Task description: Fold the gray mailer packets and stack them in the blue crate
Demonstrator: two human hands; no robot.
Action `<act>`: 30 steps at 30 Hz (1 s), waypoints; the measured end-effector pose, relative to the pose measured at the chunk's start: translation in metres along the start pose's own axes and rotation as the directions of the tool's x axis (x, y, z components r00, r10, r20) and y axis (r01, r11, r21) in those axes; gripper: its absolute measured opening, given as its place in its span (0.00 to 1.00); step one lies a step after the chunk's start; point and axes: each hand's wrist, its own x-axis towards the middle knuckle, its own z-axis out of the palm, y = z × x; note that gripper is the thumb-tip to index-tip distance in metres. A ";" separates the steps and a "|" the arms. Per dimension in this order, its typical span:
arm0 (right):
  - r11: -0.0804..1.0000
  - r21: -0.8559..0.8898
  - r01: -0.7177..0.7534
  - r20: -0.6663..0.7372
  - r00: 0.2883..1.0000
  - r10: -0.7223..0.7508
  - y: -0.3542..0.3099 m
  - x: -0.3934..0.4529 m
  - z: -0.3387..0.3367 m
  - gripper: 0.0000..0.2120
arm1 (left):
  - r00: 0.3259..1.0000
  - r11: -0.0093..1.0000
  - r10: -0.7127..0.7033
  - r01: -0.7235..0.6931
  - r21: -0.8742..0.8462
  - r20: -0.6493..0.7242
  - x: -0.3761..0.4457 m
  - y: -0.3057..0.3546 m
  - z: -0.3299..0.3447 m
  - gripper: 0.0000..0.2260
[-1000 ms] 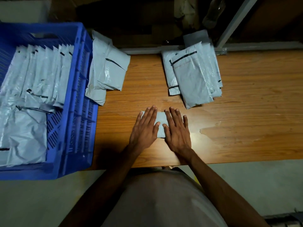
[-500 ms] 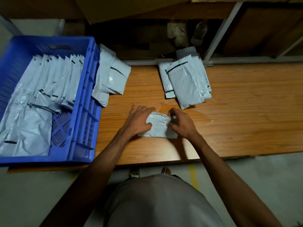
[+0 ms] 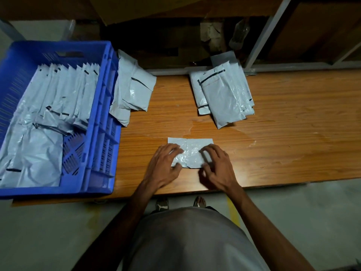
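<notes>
Working a small gray mailer packet [image 3: 190,152] on the wooden table [image 3: 283,145], both hands sit on it at once. The left hand [image 3: 163,167] covers the packet's left portion, fingers curled down onto the plastic and thumb at its near edge, apparently pinching that side. The right hand [image 3: 216,167] does the same on the right portion, fingertips bent onto the sheet and thumb tucked near the lower edge (whether it truly pinches or only presses is hard to tell in this dim light).

The packet lies directly ahead of and partly under the fingers of both hands, its long axis running left to right between them, with a crease visible down the middle. That crease is what the coming move seems to turn on: either half could be swung over the other, and neither hand is clearly nearer, since each holds its own end.

Far out to the left of the left hand stands the blue crate [image 3: 97,122], already holding a row of folded packets [image 3: 68,90]. Leaning against the crate's right wall is a loose heap of mailers [image 3: 134,90], and forward and slightly right of the right hand lies a stack of unfolded mailers [image 3: 224,92].
</notes>
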 end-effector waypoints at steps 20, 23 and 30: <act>0.972 -0.225 -0.062 0.042 0.996 0.073 0.002 0.035 0.036 0.27 | 0.999 0.962 -0.034 0.027 0.271 0.020 0.037 0.001 0.038 0.27; 0.971 -0.229 -0.063 0.054 0.996 0.077 0.003 0.037 0.034 0.28 | 0.999 0.963 -0.037 0.025 0.270 0.039 0.039 0.001 0.038 0.27; 0.969 -0.240 -0.050 0.064 0.996 0.067 0.002 0.037 0.033 0.28 | 0.995 0.960 -0.059 0.036 0.278 0.077 0.040 0.001 0.038 0.27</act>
